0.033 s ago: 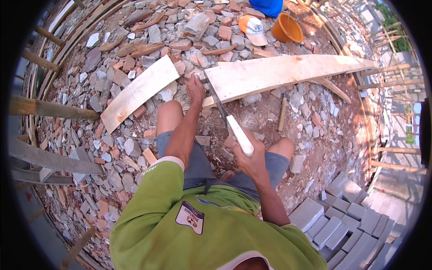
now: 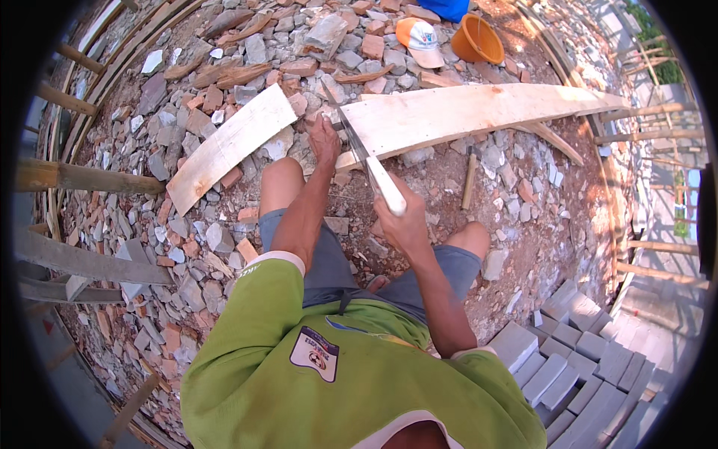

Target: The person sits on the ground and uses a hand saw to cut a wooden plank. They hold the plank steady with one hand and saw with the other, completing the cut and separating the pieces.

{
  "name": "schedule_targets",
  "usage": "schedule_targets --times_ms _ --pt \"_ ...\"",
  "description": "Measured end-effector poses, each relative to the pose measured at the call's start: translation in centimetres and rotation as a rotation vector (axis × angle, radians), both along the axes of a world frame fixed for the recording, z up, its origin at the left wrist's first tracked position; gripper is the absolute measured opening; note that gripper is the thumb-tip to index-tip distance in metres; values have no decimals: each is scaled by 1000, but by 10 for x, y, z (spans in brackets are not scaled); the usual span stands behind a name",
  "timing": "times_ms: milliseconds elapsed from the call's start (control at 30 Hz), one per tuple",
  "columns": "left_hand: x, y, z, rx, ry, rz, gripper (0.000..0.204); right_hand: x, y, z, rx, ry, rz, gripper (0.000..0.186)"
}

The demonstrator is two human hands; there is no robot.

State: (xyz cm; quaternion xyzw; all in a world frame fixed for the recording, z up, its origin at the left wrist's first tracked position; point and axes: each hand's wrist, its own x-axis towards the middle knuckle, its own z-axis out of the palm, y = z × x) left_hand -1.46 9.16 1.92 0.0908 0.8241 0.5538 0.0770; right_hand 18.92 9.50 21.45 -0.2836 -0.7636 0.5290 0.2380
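I squat on rubble in a green shirt and blue shorts. My right hand (image 2: 405,223) grips the white handle of a hand saw (image 2: 383,182). Its blade runs up and left across the near end of a long, pale, curved plank (image 2: 486,108). My left hand (image 2: 324,142) lies flat with its fingers pointing away, pressed against that same end of the plank just left of the blade. A second, shorter plank (image 2: 228,146) lies apart to the left on the stones.
Broken brick and stone cover the ground. A wooden-handled tool (image 2: 469,179) lies right of the saw. An orange bucket (image 2: 476,39) and a cap (image 2: 419,34) sit beyond the plank. Grey blocks (image 2: 576,359) are stacked lower right. Timber poles (image 2: 82,178) jut in from the left.
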Motion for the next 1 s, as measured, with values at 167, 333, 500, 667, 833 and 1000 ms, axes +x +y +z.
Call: schedule_targets --times_ms 167,333,500,667,833,1000 --pt "-21 -5 -4 15 58 3 30 -56 11 -33 -14 -41 20 36" --pt "-28 2 5 63 46 7 30 85 -52 29 -72 -104 -35 49" --pt "-9 12 17 40 6 -24 28 22 -4 7 -42 -104 -16 40" --pt "-36 2 -9 1 71 10 28 -63 15 -26 4 -49 33 34" --pt "-33 8 4 -24 31 -10 35 88 -48 39 -141 -149 -17 47" --pt "-12 13 15 12 5 -45 31 17 0 13 -102 -122 2 37"
